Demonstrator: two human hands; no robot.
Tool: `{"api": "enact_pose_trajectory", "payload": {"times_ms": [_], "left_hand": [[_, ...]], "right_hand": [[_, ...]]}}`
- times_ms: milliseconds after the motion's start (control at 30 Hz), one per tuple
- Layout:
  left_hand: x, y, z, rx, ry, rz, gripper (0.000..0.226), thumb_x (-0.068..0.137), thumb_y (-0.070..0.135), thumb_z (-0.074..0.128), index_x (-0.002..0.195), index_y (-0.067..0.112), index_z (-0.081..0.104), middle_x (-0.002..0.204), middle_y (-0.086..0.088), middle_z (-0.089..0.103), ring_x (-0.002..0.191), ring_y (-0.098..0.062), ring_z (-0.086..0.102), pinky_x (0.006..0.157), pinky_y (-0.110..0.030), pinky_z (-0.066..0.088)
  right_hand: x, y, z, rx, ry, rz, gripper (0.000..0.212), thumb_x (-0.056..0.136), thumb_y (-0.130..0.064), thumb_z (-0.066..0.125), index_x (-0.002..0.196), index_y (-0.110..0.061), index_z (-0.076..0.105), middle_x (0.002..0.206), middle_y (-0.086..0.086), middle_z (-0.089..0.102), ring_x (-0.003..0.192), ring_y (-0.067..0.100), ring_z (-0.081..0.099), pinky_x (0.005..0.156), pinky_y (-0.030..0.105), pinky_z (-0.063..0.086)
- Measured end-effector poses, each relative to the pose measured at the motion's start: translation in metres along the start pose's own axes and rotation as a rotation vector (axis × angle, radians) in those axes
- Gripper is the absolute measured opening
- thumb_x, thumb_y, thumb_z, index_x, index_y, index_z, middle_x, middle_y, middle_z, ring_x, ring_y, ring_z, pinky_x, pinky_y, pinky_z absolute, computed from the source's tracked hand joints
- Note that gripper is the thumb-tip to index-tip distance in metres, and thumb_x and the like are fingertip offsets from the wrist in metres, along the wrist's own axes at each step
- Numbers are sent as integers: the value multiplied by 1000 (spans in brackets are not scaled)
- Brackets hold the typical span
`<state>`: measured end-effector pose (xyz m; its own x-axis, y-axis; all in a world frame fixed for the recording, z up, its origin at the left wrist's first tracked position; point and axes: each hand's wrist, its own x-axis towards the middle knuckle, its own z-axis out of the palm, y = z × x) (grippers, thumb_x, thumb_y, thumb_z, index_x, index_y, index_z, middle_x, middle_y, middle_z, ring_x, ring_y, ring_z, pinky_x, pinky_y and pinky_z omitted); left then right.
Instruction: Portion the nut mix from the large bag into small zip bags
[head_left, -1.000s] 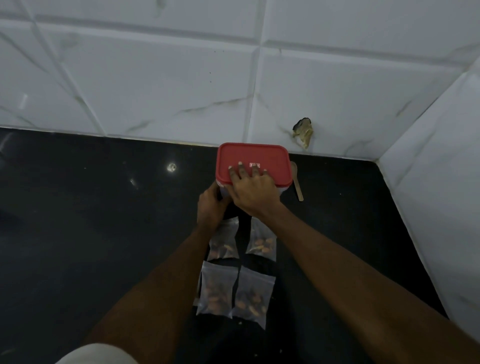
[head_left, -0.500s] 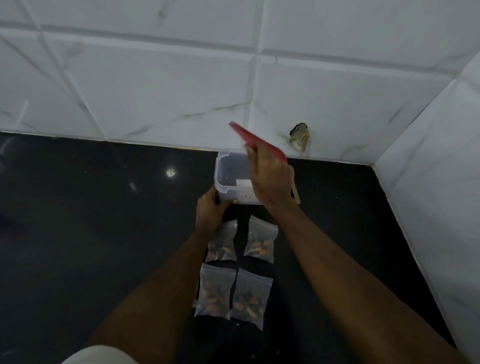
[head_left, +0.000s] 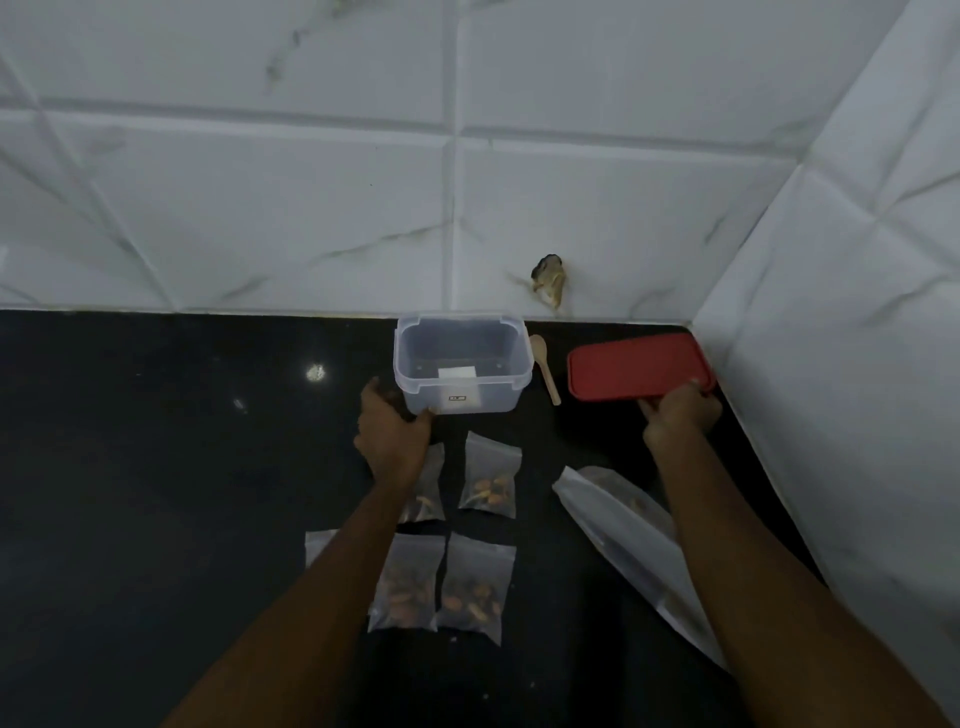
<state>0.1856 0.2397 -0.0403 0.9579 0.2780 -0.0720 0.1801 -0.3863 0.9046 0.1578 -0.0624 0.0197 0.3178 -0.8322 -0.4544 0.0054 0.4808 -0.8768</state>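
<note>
By the wall (head_left: 831, 415), right hand (head_left: 680, 415) grips lid (head_left: 634, 366), left hand (head_left: 392, 436) tub (head_left: 462, 387).

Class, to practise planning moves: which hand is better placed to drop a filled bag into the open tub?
Probably left: left hand is by the filled bags and tub; right hand grips the lid.

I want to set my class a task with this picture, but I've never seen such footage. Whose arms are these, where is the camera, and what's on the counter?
No machine here: a person wears a head camera that looks down at their own arms. The left hand grips a corner of an open clear container; the right hand holds a red lid beside it. On the black counter lie small zip bags of nuts, a large bag and a wooden spoon.
</note>
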Motion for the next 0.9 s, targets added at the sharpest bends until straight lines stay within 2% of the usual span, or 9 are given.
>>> {"api": "enact_pose_trajectory", "payload": {"times_ms": [67,167,267,367,467,600,667,767,900], "left_hand": [[-22,13,0,0,129,20,69,77,30,80,134,12,46,133,-7,53,127,-25,48,109,-47,30],[-54,30,6,-24,50,209,55,81,38,76,126,18,50,127,-1,53,120,-18,49,103,-39,38],[-71,44,18,-32,-340,359,57,81,45,74,129,23,51,128,6,53,117,-8,51,96,-31,45],[-76,55,31,83,-841,411,75,76,45,79,140,31,43,144,8,45,129,-6,42,104,-32,38],[-73,58,41,185,-1067,448,62,75,37,81,130,31,53,134,9,55,124,-9,51,103,-36,46],[-74,62,51,216,-1103,424,8,87,29,71,93,24,67,95,4,67,89,-7,64,84,-31,53],[-78,62,57,213,-1065,386,18,90,32,68,85,14,67,81,-2,66,76,-12,63,73,-28,49],[-87,63,70,264,-999,384,39,92,38,63,92,0,64,82,-14,62,75,-21,57,71,-33,46],[-97,67,84,478,-1009,420,26,96,40,56,95,14,60,93,-6,62,85,-17,58,80,-34,47]], "right_hand": [[9,9,-16,-5,6,67,37,105,-20,42,136,-1,49,129,21,57,102,30,62,75,38,57],[13,16,-31,-39,-13,129,33,101,-8,47,133,1,51,127,23,58,99,28,60,87,40,57],[18,18,-45,-196,-58,186,36,95,3,51,131,1,53,126,23,57,89,27,60,84,36,56],[19,13,-59,-293,-117,221,39,92,6,52,131,4,52,126,23,56,83,25,58,79,34,54],[13,-1,-69,-371,-198,191,39,92,1,55,131,1,53,121,17,54,91,26,55,80,37,53],[-19,-28,-100,-648,-387,16,26,93,-17,64,117,-9,62,114,10,62,90,21,57,71,34,52],[-36,-37,-123,-879,-597,-18,20,93,-31,66,108,-17,67,110,2,68,93,18,62,73,30,50],[-44,-37,-155,-1218,-830,-29,30,93,-41,63,106,-15,70,106,3,68,93,14,61,79,27,46],[-32,-12,-184,-1495,-774,-211,37,97,-42,56,71,-15,56,71,4,52,67,16,50,58,27,35]]}}
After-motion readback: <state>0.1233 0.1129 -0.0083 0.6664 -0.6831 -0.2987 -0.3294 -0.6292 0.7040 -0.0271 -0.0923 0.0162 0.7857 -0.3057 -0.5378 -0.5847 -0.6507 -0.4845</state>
